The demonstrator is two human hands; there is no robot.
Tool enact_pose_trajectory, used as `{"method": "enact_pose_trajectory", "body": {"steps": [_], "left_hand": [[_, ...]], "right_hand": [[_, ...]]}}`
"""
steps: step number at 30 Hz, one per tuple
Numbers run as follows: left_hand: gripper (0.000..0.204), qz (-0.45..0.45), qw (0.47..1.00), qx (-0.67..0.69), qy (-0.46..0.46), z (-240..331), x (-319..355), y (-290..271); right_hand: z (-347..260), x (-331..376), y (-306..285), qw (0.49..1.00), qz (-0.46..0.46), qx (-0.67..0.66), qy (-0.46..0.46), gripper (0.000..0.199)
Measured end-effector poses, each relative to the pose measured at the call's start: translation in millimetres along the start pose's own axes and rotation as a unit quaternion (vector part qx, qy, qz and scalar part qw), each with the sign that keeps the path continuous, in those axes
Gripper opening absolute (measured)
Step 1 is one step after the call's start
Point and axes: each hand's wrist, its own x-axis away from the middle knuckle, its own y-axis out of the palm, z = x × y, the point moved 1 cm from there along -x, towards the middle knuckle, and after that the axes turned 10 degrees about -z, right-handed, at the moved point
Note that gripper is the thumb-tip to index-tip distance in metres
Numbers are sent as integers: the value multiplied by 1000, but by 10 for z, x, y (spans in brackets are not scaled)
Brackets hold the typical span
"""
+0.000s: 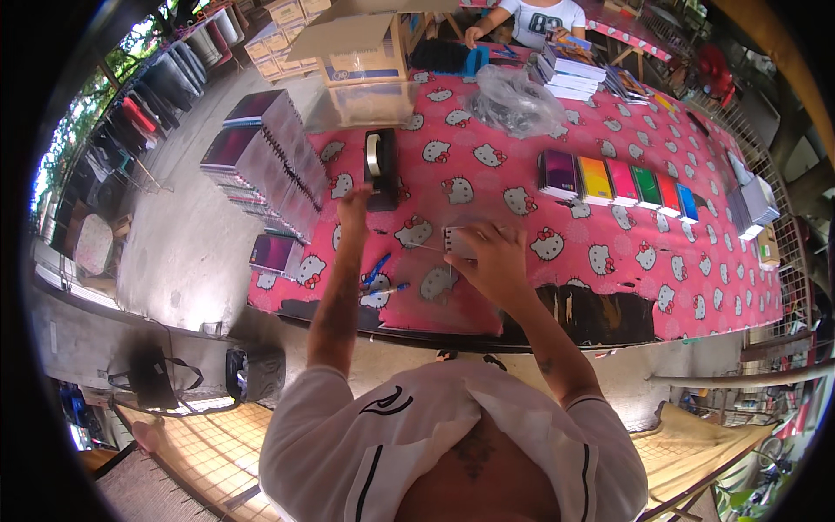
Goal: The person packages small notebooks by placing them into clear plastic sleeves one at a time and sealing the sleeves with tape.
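Observation:
My left hand [354,213] is beside the near end of a black tape dispenser [383,187] with a pale roll. Its fingers look pinched together, but what they hold, if anything, is too small to make out. A small white spiral notepad [454,242] lies in front of me, partly hidden by my right hand [494,257], whose fingers curl over it and grip it. Two blue pens lie between my forearms: one pen [376,268] is tilted, and the other pen [387,290] lies closer to the table's front edge.
Stacked spiral notebooks [270,157] stand at the left edge, with a purple notebook [277,254] nearer me. A row of colourful pads [596,181] lies right. Clear plastic [517,103], a cardboard box [365,61] and piled booklets [570,74] are farther back, near another person [544,22].

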Motion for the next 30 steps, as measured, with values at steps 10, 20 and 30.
{"method": "enact_pose_trajectory", "body": {"steps": [10, 20, 30], "left_hand": [[20, -274, 898, -339, 62, 940, 465, 64], [19, -517, 800, -252, 172, 1284, 707, 627], [20, -492, 725, -356, 325, 1032, 796, 1163]], "right_hand": [[-128, -73, 118, 998, -49, 19, -14, 38], [-128, -101, -182, 1000, 1, 13, -15, 48], [612, 353, 378, 982, -86, -134, -104, 61]]}}
